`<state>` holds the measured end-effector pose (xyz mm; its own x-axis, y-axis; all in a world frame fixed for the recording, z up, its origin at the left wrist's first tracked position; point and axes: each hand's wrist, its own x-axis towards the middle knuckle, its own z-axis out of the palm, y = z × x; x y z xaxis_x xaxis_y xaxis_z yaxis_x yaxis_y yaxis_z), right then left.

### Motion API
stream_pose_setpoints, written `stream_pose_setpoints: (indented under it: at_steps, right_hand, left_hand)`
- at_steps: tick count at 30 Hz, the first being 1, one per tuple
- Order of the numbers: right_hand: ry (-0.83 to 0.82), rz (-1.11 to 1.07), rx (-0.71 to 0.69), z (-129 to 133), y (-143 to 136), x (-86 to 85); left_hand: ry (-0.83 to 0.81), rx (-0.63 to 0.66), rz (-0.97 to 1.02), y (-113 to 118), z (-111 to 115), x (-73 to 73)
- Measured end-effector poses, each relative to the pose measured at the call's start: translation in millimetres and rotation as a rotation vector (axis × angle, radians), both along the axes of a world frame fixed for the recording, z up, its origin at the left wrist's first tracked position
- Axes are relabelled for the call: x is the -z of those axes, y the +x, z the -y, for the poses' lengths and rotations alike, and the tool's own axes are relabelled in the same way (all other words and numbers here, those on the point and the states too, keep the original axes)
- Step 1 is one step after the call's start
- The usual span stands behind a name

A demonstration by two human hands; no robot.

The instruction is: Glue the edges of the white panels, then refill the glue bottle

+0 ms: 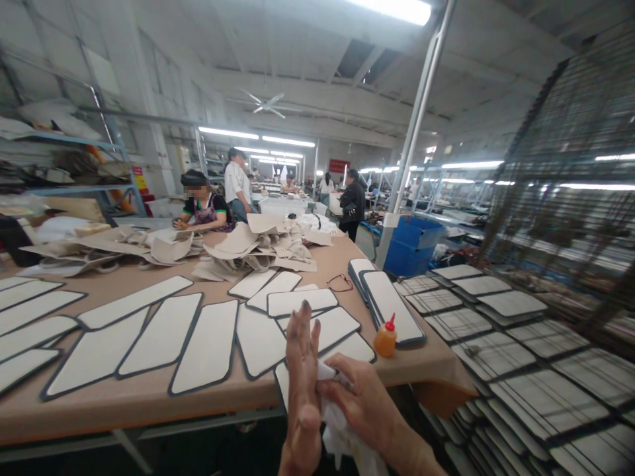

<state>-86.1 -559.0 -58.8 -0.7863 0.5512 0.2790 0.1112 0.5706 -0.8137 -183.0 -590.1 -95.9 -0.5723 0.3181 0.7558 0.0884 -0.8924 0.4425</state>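
Observation:
My left hand [303, 377] is raised with its fingers stretched out, and dark smudges mark the fingertips. Pinched in my right hand [364, 396] is a white cloth [337, 423], pressed against the side of my left palm. Part of the cloth hangs below my hands. Just beyond them, pale panels with dark edging [325, 328] lie overlapping on the brown-covered table [248, 400]. To the right of my hands stands a small bottle of amber liquid [385, 340] with a red nozzle cap, close to a stack of edged panels [391, 304].
Eyeglasses [340, 283] lie on the table. Beige cut pieces [253, 244] are heaped at its far side, where a person [206, 208] sits. On the right, a wire rack [489, 350] bears many panels. A blue bin [414, 244] stands behind a metal post [417, 125].

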Motion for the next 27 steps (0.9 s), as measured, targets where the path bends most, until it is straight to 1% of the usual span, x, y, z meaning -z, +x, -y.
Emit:
stream_pose_setpoints:
  at_steps: [3,6,9,11,15,17,19,20,22,25,27]
  right_hand:
    - [0.02,0.031,0.025,-3,0,3.2]
    - [0.065,0.036,0.017,-5,1,9.6]
    - [0.11,0.04,0.001,-11,2,18.3]
    - [0.133,0.008,0.003,-15,4,27.0]
    - [0.188,-0.115,0.037,-22,14,51.8]
    - [0.223,-0.174,0.077,-25,19,63.6]
    - [0.264,-0.232,0.095,-27,22,70.2]
    - [0.282,-0.25,0.103,-27,23,70.5]
    - [0.288,-0.227,0.106,-24,21,64.4]
    - [0.193,-0.127,0.104,-13,17,43.4]
    - [0.098,-0.102,0.056,-3,17,27.9]
  left_hand:
    - [-0.008,-0.033,-0.105,-6,-6,12.0]
    - [-0.096,-0.071,-0.216,-7,-4,17.4]
    - [-0.117,-0.136,-0.303,-5,-1,20.6]
    - [-0.154,-0.168,-0.331,-3,0,21.9]
    - [-0.287,-0.155,-0.345,1,5,21.5]
    - [-0.293,-0.144,-0.329,4,8,20.1]
    - [-0.278,-0.135,-0.288,7,10,18.3]
    - [-0.266,-0.126,-0.268,9,10,17.2]
    - [-0.236,-0.102,-0.219,12,11,14.6]
    - [-0.192,-0.032,-0.124,16,10,10.3]
    - [-0.153,-0.002,-0.052,14,6,7.4]
